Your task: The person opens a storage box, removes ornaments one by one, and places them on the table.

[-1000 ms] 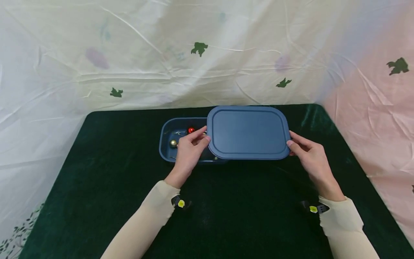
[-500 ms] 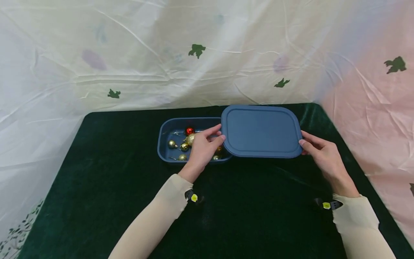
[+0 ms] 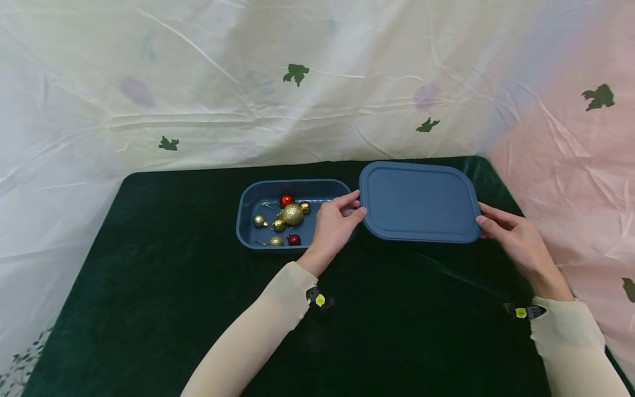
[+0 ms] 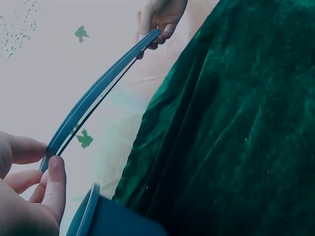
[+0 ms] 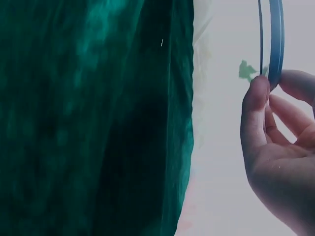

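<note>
A flat blue lid [image 3: 419, 201] is held level by its two short ends, to the right of a blue box [image 3: 243, 231]. The left hand [image 3: 333, 227] pinches the lid's left end, above the box's right part, which it partly hides. At the lid's right end the right hand [image 3: 521, 245] grips the edge between thumb and fingers. Inside the box lie a large gold glitter ball [image 3: 292, 214], a red ball [image 3: 286, 200], a dark red ball [image 3: 294, 240] and several small gold balls [image 3: 276, 241]. Both wrist views show the lid edge-on, pinched by fingertips.
Dark green cloth [image 3: 149, 275] covers the table under the box. Behind the table's back edge hangs a pale curtain [image 3: 223, 82] with green bird-like shapes, turning pink on the right.
Both hands have moved right with the lid, which covered the box's right part in the head view a second ago. More of the box and its balls now shows.
</note>
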### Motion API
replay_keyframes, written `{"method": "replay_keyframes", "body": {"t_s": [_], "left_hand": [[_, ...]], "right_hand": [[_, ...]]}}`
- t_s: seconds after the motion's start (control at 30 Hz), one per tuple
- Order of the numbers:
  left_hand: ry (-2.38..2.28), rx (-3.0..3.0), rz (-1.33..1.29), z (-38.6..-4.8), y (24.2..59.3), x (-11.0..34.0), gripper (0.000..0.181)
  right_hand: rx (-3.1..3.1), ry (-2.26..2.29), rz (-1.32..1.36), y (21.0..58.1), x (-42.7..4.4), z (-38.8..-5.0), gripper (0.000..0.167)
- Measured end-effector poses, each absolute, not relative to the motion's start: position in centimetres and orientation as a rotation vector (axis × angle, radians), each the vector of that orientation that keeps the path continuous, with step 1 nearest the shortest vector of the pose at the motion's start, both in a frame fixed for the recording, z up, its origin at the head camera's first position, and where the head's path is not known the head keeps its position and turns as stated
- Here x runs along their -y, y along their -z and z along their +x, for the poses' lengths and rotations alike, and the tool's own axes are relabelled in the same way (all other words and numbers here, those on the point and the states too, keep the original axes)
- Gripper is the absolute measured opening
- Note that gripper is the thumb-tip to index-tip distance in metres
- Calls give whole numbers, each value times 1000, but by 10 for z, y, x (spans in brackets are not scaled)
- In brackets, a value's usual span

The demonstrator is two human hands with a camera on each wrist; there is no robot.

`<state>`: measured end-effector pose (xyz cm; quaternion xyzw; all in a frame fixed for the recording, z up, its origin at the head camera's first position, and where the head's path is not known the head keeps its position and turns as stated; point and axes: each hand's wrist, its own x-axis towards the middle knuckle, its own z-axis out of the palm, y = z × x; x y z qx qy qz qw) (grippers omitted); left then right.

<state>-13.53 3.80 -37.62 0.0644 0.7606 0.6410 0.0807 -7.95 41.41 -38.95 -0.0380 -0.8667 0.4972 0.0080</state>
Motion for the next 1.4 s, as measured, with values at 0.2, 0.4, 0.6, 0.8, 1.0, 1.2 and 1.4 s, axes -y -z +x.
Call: {"method": "replay_keyframes", "body": {"t_s": [0.2, 0.4, 0.6, 0.8, 1.0, 1.2, 1.4], "left_hand": [[-1837, -2383, 224, -136, 376, -48, 43], [-1838, -2436, 262, -135, 378, -60, 43], [-1833, -2471, 284, -130, 383, -75, 44], [-1890, -2494, 262, -121, 389, -90, 43], [-1944, -2476, 244, -112, 402, -101, 45], [-1934, -2420, 224, -104, 410, -111, 51], [-1891, -2429, 178, -103, 416, -116, 52]], "right_hand": [[2758, -1558, -109, 392, -428, -81, 55], [2833, -1506, -156, 391, -437, -83, 60], [2830, -1564, -112, 393, -448, -83, 58], [2816, -1593, -125, 394, -455, -83, 58], [2854, -1550, -172, 395, -459, -85, 62], [2875, -1500, -131, 399, -461, -86, 61], [2962, -1392, -142, 404, -463, -91, 62]]}}
